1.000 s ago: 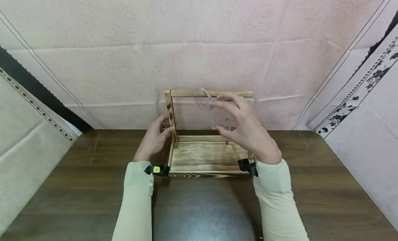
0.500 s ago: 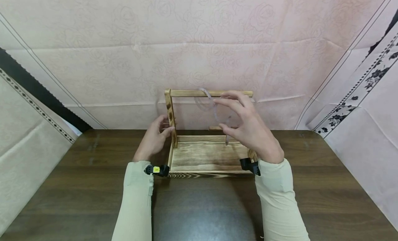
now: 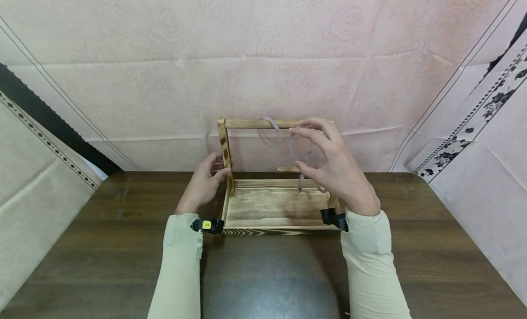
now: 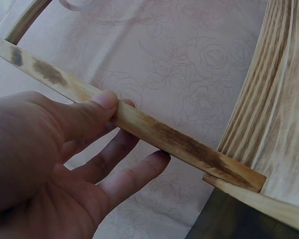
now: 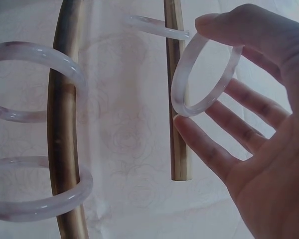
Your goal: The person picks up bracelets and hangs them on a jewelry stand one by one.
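My left hand (image 3: 204,181) grips the side post (image 4: 154,134) of a wooden rack, thumb on one face and fingers behind. With thumb and fingertips, my right hand (image 3: 335,165) pinches a translucent pale bangle (image 5: 182,84) by its rim. This bangle overlaps the lower bar (image 5: 179,149) in the right wrist view; whether the bar passes through it I cannot tell. Another bangle (image 5: 154,27) hangs on that bar. Two bangles, one nearer the bar's middle (image 5: 30,211) and one beyond (image 5: 65,64), hang round the upper bar (image 5: 62,134).
The rack's wooden tray base (image 3: 267,207) stands on a dark brown table (image 3: 263,273). A pale rose-patterned cloth (image 3: 247,81) hangs close behind the rack. More cloth (image 3: 486,163) closes off the right side. The lower bar's left end is free.
My right hand has moved a little to the right with the bangle in its fingers. The left hand keeps its place on the post.
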{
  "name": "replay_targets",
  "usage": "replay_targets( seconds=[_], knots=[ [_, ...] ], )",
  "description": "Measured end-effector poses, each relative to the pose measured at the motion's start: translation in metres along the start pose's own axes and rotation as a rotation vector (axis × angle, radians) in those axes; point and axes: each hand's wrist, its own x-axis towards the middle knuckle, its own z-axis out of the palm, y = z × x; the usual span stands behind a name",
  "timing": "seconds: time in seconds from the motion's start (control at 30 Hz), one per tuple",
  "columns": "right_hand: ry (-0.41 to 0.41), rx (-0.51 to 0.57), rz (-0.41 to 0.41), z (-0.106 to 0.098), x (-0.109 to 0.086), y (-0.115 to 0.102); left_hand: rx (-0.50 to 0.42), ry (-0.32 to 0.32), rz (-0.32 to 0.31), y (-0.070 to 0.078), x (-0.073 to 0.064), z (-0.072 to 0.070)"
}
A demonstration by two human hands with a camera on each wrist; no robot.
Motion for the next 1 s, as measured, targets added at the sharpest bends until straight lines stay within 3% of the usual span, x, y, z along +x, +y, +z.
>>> replay_targets(
  seconds=[1.0],
  knots=[
    [0.04, -0.016, 0.086, -0.0072, -0.0035, 0.0066, 0.023, 0.004, 0.002, 0.0006, -0.0003, 0.0001]
  ],
)
